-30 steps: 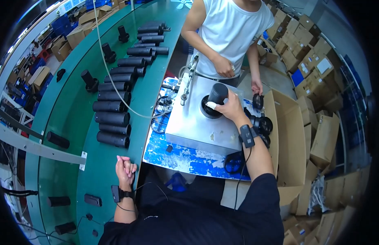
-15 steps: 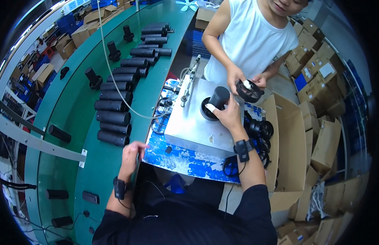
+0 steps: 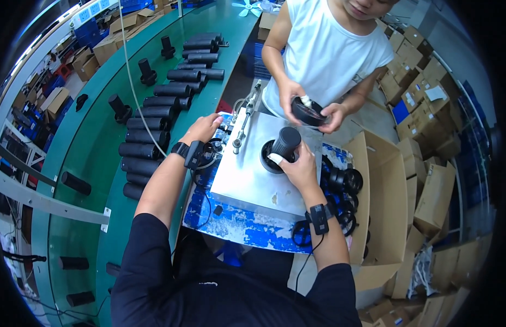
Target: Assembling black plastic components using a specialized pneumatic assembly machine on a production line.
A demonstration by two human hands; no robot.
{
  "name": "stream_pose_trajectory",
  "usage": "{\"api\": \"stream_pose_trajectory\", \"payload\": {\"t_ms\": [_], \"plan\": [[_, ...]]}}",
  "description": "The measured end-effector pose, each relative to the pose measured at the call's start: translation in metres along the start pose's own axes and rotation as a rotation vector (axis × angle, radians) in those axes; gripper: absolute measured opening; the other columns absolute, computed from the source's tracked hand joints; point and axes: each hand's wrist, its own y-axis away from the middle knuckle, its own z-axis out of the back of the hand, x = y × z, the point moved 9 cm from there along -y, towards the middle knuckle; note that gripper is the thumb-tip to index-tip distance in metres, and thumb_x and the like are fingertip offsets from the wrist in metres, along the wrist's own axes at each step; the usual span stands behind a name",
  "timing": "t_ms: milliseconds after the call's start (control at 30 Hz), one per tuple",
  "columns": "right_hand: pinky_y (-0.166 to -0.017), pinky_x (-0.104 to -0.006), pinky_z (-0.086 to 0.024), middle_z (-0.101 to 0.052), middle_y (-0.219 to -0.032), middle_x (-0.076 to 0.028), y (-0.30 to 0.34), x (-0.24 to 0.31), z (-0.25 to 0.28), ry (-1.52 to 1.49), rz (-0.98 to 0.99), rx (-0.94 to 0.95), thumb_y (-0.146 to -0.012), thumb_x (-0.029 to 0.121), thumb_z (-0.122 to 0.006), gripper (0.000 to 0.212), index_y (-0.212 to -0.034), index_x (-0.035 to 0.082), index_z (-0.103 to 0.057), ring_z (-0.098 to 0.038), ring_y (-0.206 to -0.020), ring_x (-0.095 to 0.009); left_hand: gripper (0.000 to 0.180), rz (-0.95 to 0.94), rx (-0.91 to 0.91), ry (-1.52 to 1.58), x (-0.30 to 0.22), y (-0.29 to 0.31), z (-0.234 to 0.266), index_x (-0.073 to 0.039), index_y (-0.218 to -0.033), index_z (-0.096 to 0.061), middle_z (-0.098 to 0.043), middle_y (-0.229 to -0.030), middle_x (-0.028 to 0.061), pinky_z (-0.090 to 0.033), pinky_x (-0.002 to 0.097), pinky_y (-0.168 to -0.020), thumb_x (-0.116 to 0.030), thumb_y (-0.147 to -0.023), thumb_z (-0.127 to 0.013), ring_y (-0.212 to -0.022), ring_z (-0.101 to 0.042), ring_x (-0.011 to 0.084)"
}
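My right hand [image 3: 302,165] is closed around a black ribbed cylinder [image 3: 287,140]. The cylinder stands tilted on a black round ring-shaped base [image 3: 271,163], which rests on top of a silver metal box [image 3: 253,188]. My left hand [image 3: 205,129] is at the box's left side, beside small black fittings and hoses [image 3: 226,128]; its fingers reach forward, and I cannot tell whether they touch a fitting. A metal pneumatic cylinder [image 3: 246,121] lies along the box's left edge. Across from me, a person's hands hold a black round housing [image 3: 309,110] with a white part in it.
Rows of black tubes [image 3: 146,136] lie on the green conveyor [image 3: 114,180] to my left, with several upright pieces behind them. Black round parts [image 3: 340,182] are heaped right of the box, beside an open carton [image 3: 381,207]. A pale hose [image 3: 132,87] hangs over the conveyor.
My left hand has moved forward from the table's front left corner to the fittings beside the box. My right hand stays on the black cylinder. The other person has tilted the round housing.
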Motion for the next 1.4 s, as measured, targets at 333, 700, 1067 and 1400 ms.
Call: {"api": "stream_pose_trajectory", "payload": {"t_ms": [333, 700, 1067, 1400], "plan": [[-0.087, -0.0359, -0.059, -0.078, -0.109, -0.011, -0.019, 0.001, 0.007, 0.017, 0.039, 0.091, -0.077, 0.020, -0.095, 0.056, -0.123, 0.001, -0.070, -0.074, -0.098, -0.023, 0.050, -0.155, 0.009, 0.006, 0.004, 0.006, -0.010, 0.001, -0.138, -0.065, -0.065, -0.141, 0.0255, -0.045, 0.0452, -0.115, -0.039, -0.111, -0.052, -0.133, -0.060, 0.0413], [-0.089, -0.0363, -0.058, -0.077, -0.109, -0.014, -0.005, 0.003, -0.002, 0.071, 0.030, 0.050, -0.079, 0.022, -0.095, 0.055, -0.123, 0.001, -0.070, -0.074, -0.098, -0.023, 0.049, -0.247, -0.053, 0.090, 0.010, 0.020, -0.012, 0.002, -0.141, -0.061, -0.061, -0.145, 0.0258, -0.043, 0.0440, -0.117, -0.036, -0.111, -0.054, -0.137, -0.057, 0.0419], [-0.092, -0.0374, -0.058, -0.079, -0.109, -0.014, 0.005, 0.011, -0.002, 0.043, 0.021, -0.054, -0.081, 0.023, -0.094, 0.054, -0.123, 0.001, -0.069, -0.076, -0.099, -0.025, 0.049, -0.282, -0.140, 0.052, 0.021, 0.015, -0.015, 0.001, -0.142, -0.061, -0.057, -0.151, 0.0253, -0.041, 0.0443, -0.120, -0.037, -0.112, -0.052, -0.142, -0.052, 0.0410], [-0.088, -0.0355, -0.059, -0.078, -0.107, -0.013, -0.007, 0.013, -0.004, -0.070, 0.116, 0.098, -0.081, 0.024, -0.095, 0.054, -0.121, -0.001, -0.069, -0.076, -0.095, -0.022, 0.048, -0.229, -0.105, 0.119, 0.023, 0.019, -0.019, 0.000, -0.141, -0.061, -0.057, -0.150, 0.0243, -0.041, 0.0442, -0.120, -0.037, -0.111, -0.053, -0.142, -0.052, 0.0408]]}}
